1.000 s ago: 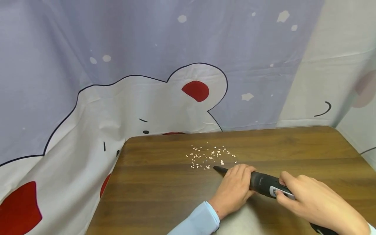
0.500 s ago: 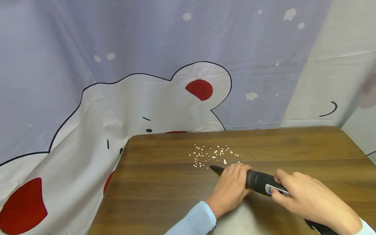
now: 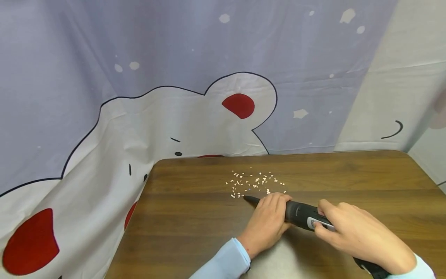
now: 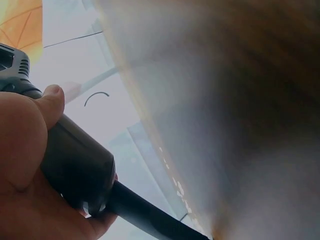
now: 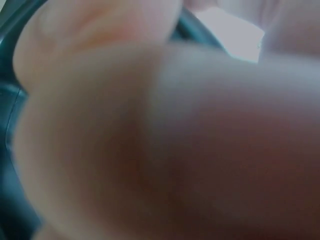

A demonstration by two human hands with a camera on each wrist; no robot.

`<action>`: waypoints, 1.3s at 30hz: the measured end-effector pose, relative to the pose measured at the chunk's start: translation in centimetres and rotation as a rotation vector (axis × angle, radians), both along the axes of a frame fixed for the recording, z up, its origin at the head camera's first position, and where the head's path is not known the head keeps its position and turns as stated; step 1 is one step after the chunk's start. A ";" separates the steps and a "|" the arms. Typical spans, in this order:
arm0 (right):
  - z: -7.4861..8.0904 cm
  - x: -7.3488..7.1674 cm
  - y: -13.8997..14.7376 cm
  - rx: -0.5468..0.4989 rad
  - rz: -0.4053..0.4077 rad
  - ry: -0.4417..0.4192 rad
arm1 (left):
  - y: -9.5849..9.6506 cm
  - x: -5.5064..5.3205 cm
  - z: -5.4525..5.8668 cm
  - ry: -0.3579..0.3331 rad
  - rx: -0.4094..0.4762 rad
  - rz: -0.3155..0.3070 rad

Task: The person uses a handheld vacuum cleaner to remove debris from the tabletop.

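- Wooden table (image 3: 167,224): pale flakes (image 3: 257,180) scattered.
- Left hand (image 3: 267,221): curled round black vacuum (image 3: 300,214), front end.
- Right hand (image 3: 364,234): grips its rear.
- Nozzle (image 3: 251,200): tip beside flakes.

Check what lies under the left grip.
The left grip holds a black cylindrical handheld device, its slim black nozzle tip poking out ahead. In the head view, the held stretch and the brown wood-grain tabletop directly beneath are covered.

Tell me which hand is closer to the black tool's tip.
The left hand: it grips the tool near its tip; the right hand grips farther back.
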State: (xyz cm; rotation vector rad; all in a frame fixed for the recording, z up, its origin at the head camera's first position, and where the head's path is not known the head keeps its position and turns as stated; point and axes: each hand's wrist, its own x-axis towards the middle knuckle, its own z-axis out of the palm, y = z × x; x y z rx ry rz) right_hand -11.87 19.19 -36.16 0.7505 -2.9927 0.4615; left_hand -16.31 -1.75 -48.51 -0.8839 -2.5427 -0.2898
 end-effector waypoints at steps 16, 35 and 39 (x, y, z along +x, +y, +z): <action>0.0 -0.4 -1.6 0.006 0.019 0.013 | -1.9 -0.1 0.1 -0.033 0.009 0.015; -0.7 -1.1 -4.1 -0.024 0.037 -0.003 | -4.6 -0.8 -0.4 -0.050 0.009 0.030; -0.8 -1.3 -4.6 -0.028 0.030 0.005 | -5.1 -1.3 -0.3 -0.061 0.011 0.025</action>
